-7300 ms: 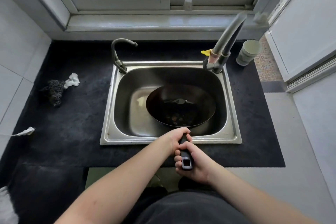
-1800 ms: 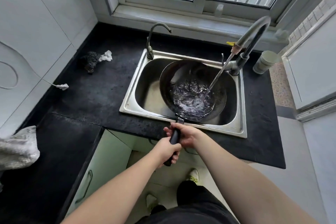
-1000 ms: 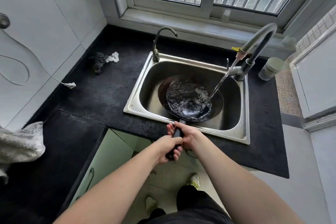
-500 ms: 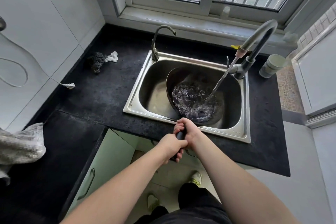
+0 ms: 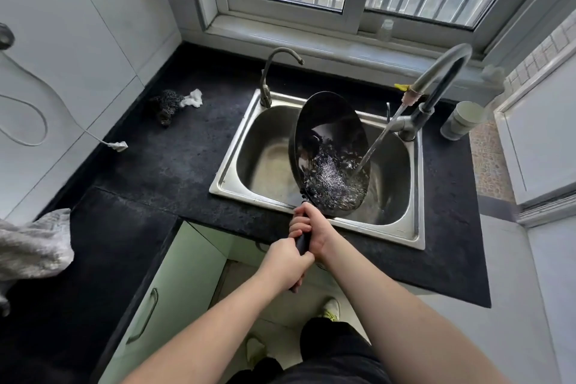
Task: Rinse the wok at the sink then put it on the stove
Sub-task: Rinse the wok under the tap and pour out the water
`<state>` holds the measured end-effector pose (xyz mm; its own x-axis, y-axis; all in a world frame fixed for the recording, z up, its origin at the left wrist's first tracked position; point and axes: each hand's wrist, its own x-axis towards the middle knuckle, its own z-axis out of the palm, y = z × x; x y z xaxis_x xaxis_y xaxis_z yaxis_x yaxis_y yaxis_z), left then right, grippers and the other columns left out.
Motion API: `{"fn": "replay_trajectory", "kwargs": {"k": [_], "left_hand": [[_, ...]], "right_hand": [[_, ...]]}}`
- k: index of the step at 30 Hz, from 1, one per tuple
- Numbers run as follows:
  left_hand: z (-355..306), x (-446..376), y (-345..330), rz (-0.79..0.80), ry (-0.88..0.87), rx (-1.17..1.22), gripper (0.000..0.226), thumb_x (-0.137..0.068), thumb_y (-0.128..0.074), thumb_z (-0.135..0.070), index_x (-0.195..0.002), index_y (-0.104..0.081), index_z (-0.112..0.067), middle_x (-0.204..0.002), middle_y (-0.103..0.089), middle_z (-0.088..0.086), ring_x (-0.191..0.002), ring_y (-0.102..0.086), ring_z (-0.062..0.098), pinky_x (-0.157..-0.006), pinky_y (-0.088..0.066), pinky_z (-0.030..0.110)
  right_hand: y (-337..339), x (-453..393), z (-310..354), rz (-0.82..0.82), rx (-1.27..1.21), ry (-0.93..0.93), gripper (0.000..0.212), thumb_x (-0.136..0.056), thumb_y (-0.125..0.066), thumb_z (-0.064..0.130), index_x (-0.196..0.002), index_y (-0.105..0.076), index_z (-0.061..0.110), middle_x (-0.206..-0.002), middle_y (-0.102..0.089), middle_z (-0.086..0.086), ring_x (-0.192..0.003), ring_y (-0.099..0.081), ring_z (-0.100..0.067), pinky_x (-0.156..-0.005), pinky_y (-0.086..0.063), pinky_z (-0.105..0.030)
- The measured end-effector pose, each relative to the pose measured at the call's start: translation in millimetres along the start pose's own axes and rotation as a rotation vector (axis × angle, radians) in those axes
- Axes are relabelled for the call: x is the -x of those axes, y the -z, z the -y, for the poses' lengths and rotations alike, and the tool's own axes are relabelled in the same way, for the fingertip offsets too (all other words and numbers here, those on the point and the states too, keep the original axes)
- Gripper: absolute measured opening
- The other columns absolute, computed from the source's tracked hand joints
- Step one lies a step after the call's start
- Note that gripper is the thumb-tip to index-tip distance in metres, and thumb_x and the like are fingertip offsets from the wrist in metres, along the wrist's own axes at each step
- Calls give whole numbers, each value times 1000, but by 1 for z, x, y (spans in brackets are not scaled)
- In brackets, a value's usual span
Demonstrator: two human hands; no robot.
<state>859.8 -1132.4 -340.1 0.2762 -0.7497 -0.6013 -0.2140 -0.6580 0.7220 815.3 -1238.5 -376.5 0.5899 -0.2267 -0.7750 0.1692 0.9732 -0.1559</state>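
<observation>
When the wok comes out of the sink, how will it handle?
The wok looks rigid and probably heavy: both the left hand and right hand grip its handle. It is tilted under running water, so it is likely wet, slippery, and may slosh.

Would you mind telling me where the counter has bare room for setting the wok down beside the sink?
The widest bare patch of countertop lies left of the sink, between the scourer, the white cable end and the grey cloth. Right of the sink, a narrower bare strip runs below the cup. The basin is crowded by the tilted wok.
</observation>
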Motion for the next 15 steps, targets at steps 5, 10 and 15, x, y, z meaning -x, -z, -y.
{"fn": "replay_trajectory", "kwargs": {"k": [5,10,15], "left_hand": [[-10,8,5,-58,-56,-122,16,-83,-49,-16,-68,-48,-12,-57,-62,17,-37,-55,29,-36,-46,26],[-15,19,9,-105,-67,-167,17,-84,-50,-17,-67,-48,-14,-55,-61,11,-37,-57,28,-35,-49,29],[-20,29,12,-160,-112,-242,23,-86,-51,-19,-65,-44,-19,-72,-68,19,-61,-68,35,-53,-56,37]], "right_hand": [[-2,2,2,104,-3,-21,43,-81,-42,14,-39,-34,19,-34,-26,11,-25,-24,-5,-32,-25,-17],[-7,9,0,171,1,-26,39,-76,-44,13,-40,-32,20,-33,-27,11,-24,-25,-5,-32,-26,-18],[-14,17,-2,223,12,-5,36,-78,-44,13,-43,-34,19,-34,-28,11,-25,-25,-4,-33,-27,-18]]}}
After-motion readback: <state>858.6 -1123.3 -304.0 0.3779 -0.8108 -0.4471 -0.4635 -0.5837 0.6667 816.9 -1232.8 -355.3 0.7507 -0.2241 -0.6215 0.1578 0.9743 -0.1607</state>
